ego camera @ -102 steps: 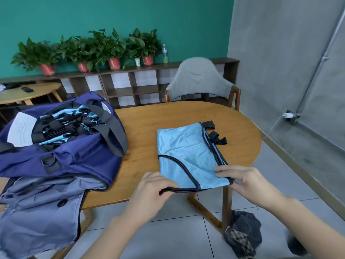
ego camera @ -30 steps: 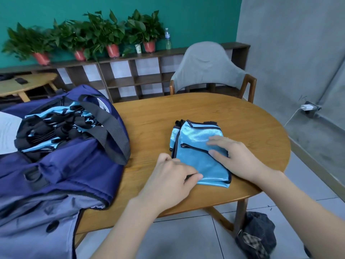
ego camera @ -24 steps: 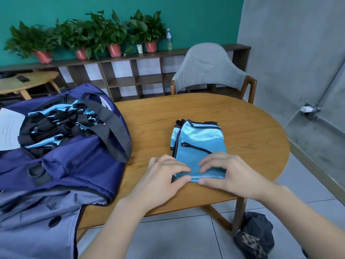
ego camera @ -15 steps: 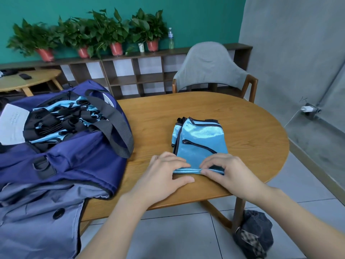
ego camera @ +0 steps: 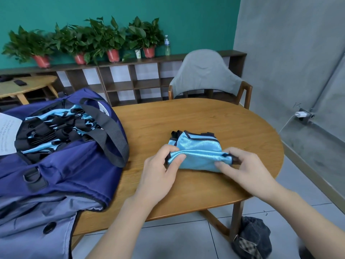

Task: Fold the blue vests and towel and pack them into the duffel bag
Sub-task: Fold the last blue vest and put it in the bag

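Now two hands [ego camera: 201, 165] pinch one folded vest [ego camera: 197, 154].

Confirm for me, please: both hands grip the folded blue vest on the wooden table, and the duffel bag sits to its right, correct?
Not quite. The head view shows the duffel bag to the left of the folded blue vest, not the right. The rest holds: the left hand and right hand both grip the vest on the wooden table.
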`<state>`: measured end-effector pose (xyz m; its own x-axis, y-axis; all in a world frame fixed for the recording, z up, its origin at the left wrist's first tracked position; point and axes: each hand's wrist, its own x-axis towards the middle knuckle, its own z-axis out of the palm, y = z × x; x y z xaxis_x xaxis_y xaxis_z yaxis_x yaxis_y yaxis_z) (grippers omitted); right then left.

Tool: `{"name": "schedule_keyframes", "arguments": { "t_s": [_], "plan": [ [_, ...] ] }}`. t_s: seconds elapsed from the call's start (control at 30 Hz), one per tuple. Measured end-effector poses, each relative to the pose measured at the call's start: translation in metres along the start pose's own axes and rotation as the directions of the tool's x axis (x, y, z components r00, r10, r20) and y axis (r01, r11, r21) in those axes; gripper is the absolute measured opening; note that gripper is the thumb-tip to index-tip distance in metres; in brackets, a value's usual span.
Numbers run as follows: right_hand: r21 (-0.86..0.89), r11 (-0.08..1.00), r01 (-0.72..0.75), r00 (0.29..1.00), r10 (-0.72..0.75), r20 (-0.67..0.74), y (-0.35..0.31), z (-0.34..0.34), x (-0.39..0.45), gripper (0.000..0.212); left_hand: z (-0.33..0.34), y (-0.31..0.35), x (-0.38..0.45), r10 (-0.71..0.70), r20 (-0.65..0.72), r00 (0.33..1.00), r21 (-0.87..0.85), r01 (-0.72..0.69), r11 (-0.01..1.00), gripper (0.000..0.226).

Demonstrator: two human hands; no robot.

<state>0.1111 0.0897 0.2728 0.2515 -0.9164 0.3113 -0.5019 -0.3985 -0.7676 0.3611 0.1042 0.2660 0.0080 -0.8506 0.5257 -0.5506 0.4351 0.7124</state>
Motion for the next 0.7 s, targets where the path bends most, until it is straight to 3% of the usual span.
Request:
{"name": "schedule_keyframes", "arguments": {
  "t_s": [0.1,0.23,0.37,0.5,0.7],
  "plan": [
    [0.277,0.956,-0.098,0.995,0.086,0.055,-0.008,-0.008,0.003,0.012,-0.001,0.005,0.004,-0.01,-0.052,0.999,-0.109,0.004,0.994,0.008],
    [0.342,0.917,-0.206,0.978,0.2,0.053,-0.003,-0.006,0.014,0.016,0.005,0.005,0.014,-0.065,-0.054,0.996,-0.133,0.058,0.989,0.007],
    [0.234,0.935,-0.266,0.962,0.273,0.005,0.006,0.002,0.027,0.017,0.013,-0.006,0.032,-0.108,-0.05,0.993,-0.008,0.108,0.994,0.006],
    [0.019,0.956,-0.294,0.954,0.294,-0.054,0.014,0.008,0.039,0.021,0.018,-0.024,0.047,-0.193,0.019,0.981,0.185,0.186,0.965,0.012],
    [-0.18,0.922,-0.343,0.939,0.331,-0.093,0.019,0.011,0.047,0.024,0.017,-0.032,0.05,-0.019,0.218,0.976,0.17,-0.019,0.985,0.017]
  ]
}}
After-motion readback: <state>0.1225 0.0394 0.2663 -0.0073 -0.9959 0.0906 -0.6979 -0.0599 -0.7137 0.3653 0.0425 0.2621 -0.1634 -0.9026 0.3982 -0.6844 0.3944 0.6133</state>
